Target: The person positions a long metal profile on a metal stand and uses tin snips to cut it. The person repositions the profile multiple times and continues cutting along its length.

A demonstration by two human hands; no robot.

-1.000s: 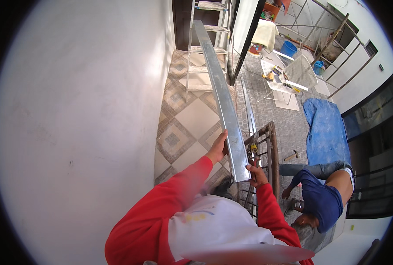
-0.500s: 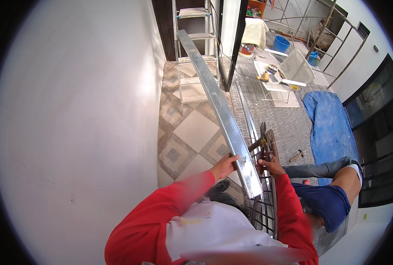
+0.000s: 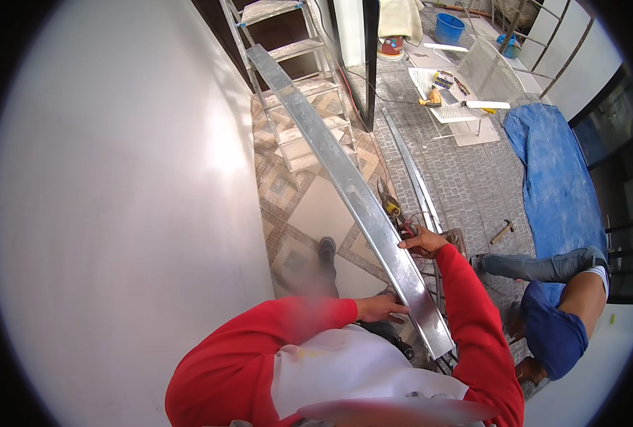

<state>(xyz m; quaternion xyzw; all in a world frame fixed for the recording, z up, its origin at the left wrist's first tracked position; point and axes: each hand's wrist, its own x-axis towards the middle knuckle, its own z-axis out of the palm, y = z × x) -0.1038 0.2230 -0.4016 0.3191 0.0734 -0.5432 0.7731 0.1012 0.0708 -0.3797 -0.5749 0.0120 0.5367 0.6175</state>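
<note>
Silvery metal forms the long channel [image 3: 354, 196] I am watching from afar, slanting from a stepladder [image 3: 296, 50] down to the wearer's white-fronted, red-sleeved body. At its near end, my left hand [image 3: 379, 309] meets the channel's left edge; I cannot tell whether its fingers close underneath. Farther up the opposite edge, my right hand [image 3: 425, 242] has its fingers curled around the red handles of what look like snips [image 3: 391, 207], a fingertip touching the metal. Patterned floor tiles [image 3: 323, 206] spread below, beside a white wall [image 3: 138, 178]. To the right, metal strips [image 3: 409, 160] and a hammer [image 3: 504, 230] lie on grey paving [image 3: 466, 185] near a blue tarp [image 3: 555, 171], where a co-worker [image 3: 555, 341] bends low. Beyond, a yellow drill [image 3: 431, 97] sits on a white mesh chair [image 3: 491, 71].
</note>
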